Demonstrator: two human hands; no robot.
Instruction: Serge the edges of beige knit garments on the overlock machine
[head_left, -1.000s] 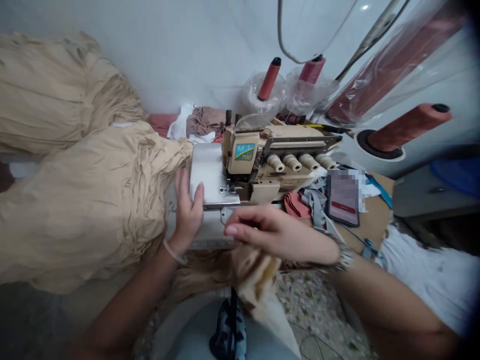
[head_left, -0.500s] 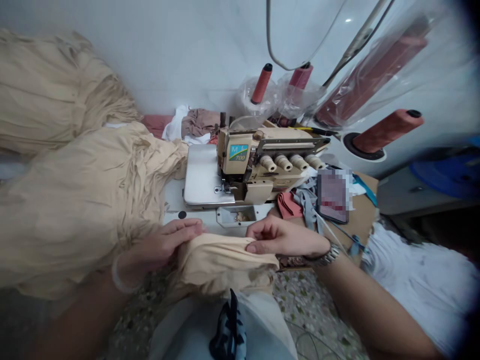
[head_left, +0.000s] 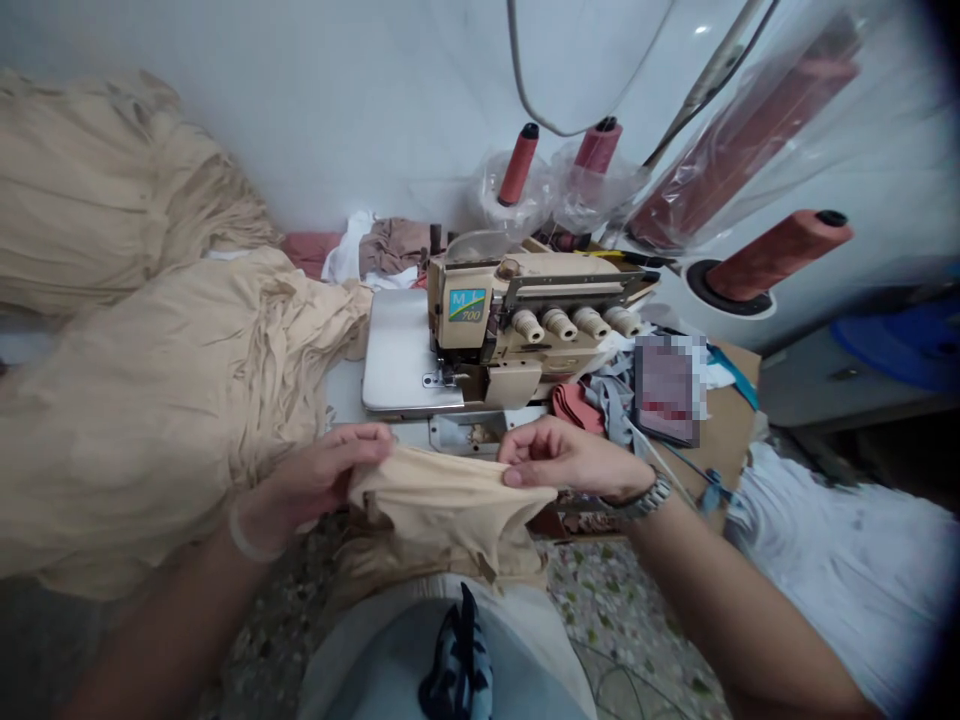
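Stretched between my hands is a piece of beige fabric (head_left: 442, 500), its lower part hanging down toward my lap. My left hand (head_left: 330, 467) pinches its upper left corner, and my right hand (head_left: 559, 460) grips the upper right edge between thumb and fingers. More beige cloth (head_left: 367, 555) lies across my lap below. Just beyond my hands stands a beige overlock sewing machine (head_left: 517, 320) with a flat metal plate (head_left: 397, 350) at its left. The fabric is apart from the presser foot (head_left: 448, 378).
Large piles of beige cloth (head_left: 150, 390) fill the left side. Thread cones (head_left: 517, 165) stand behind the machine, with another red cone (head_left: 780, 255) at the right. A blurred-out phone (head_left: 667, 390) leans among fabric scraps (head_left: 611, 400). White cloth (head_left: 840, 560) is heaped at lower right.
Both hands have risen slightly with the fabric and pulled its top edge straighter. The fabric now hangs more spread out below them. The view has shifted a little.
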